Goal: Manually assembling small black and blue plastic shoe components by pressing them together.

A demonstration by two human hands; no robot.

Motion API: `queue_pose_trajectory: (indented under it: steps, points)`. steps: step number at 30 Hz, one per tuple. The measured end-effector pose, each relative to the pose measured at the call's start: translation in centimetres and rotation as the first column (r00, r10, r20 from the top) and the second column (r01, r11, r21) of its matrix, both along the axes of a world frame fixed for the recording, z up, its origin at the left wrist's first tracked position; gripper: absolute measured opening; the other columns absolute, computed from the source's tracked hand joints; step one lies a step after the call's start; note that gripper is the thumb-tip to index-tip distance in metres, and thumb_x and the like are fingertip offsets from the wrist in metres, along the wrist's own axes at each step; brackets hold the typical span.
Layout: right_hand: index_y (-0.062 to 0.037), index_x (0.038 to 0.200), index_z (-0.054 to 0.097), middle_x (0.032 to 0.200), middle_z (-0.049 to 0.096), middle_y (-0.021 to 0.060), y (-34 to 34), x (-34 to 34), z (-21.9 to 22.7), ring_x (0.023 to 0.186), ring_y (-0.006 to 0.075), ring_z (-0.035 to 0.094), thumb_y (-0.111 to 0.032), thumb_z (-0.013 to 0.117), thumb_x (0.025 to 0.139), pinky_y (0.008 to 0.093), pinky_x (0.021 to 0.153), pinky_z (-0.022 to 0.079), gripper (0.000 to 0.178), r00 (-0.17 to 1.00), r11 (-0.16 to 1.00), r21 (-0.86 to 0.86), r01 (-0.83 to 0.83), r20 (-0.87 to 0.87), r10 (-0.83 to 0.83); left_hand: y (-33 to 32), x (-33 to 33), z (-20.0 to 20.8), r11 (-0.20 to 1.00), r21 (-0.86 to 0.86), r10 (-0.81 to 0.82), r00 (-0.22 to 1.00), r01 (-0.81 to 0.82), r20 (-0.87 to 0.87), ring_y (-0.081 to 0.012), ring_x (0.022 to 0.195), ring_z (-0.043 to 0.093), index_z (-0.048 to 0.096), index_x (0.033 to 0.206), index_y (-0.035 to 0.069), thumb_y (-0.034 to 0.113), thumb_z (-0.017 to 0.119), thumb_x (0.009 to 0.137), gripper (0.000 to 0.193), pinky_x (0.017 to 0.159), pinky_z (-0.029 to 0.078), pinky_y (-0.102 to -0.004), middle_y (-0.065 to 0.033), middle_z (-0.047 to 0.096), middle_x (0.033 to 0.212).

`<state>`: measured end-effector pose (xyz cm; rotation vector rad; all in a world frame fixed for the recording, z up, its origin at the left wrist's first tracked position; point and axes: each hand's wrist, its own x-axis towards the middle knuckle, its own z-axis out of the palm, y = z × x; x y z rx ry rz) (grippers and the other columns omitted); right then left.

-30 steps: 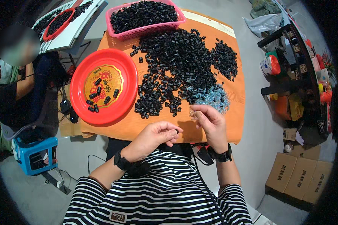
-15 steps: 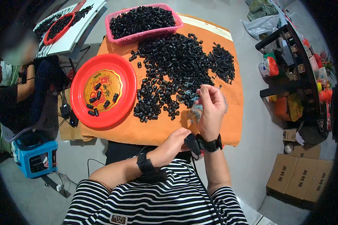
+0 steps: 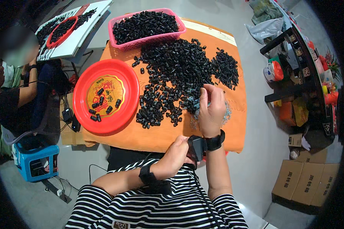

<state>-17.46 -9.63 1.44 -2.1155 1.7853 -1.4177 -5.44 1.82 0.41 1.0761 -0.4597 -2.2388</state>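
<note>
My right hand [image 3: 213,114] hangs over the pile of small clear bluish parts [image 3: 228,114], thumb and fingers curled into a pinch. Whatever sits between its fingertips is too small to make out. Close to the table's near edge, my left hand [image 3: 174,155] is closed with the thumb up. Its fingers are partly hidden by the black box-shaped device [image 3: 196,148] at my right wrist, so what it holds does not show. Beyond my hands spreads a big heap of small black cylindrical parts [image 3: 179,61], with a smaller heap of thin black pieces [image 3: 226,69] to its right.
A red round tray [image 3: 132,95] with several black parts lies at left on the orange tablecloth [image 3: 160,139]. At the back stands a pink basket [image 3: 149,41] full of black parts. Another person [image 3: 23,87] sits left, by a blue stool [image 3: 36,160]. Cardboard boxes [image 3: 305,181] stand right.
My right hand has turned, its fingers curling further down toward the clear parts. My left hand has shifted slightly lower. The whole view has tipped a little, moving the table down in the picture.
</note>
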Motion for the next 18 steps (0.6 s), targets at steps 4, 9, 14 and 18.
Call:
queue_pose_trajectory:
  steps: [4,9,14,18]
  points:
    - [-0.0045,0.103,0.066,0.094,0.065,0.0127,-0.6,-0.1,0.2,0.084,0.0328,0.062,-0.009,0.068,0.094,0.0416,0.073,0.049,0.011,0.976,0.997,-0.075,-0.022,-0.219,0.005,0.1,-0.2,2.1,0.999,0.038,0.029,0.999,-0.028,-0.019,-0.0232,0.09,0.07,0.052,0.12,0.004,0.019,0.031,0.108,0.028,0.08,0.061,-0.0397,-0.0142,0.069,0.107]
    - [-0.003,0.103,0.066,0.09,0.067,0.0055,-0.3,0.5,0.4,0.075,0.0173,0.062,-0.012,0.067,0.097,0.0314,0.065,0.049,0.011,0.957,0.979,0.179,-0.102,0.286,0.048,0.1,0.2,1.7,0.997,-0.038,-0.071,0.994,0.068,-0.081,-0.0237,0.092,0.071,0.041,0.126,-0.001,0.02,0.031,0.111,0.028,0.08,0.062,-0.0376,-0.0175,0.062,0.115]
    - [-0.0016,0.11,0.069,0.094,0.072,0.0047,1.4,0.1,2.3,0.068,0.0043,0.059,-0.016,0.067,0.1,0.0195,0.059,0.05,0.018,0.519,0.856,0.35,-0.381,0.847,-0.115,-0.3,2.3,2.0,0.974,-0.174,-0.146,0.989,0.145,0.008,-0.0157,0.097,0.065,0.055,0.121,0.004,0.032,0.043,0.111,0.033,0.087,0.058,-0.0335,-0.008,0.06,0.111]
    - [0.0,0.111,0.069,0.1,0.074,0.0096,3.9,-0.8,3.9,0.065,0.0061,0.06,-0.012,0.064,0.101,0.0214,0.061,0.052,0.016,0.5,0.839,0.323,-0.437,0.863,-0.071,-1.2,5.6,1.2,0.957,-0.277,-0.073,0.996,0.082,0.041,-0.0123,0.095,0.063,0.059,0.127,0.001,0.028,0.053,0.108,0.034,0.089,0.057,-0.0284,-0.0051,0.062,0.106]
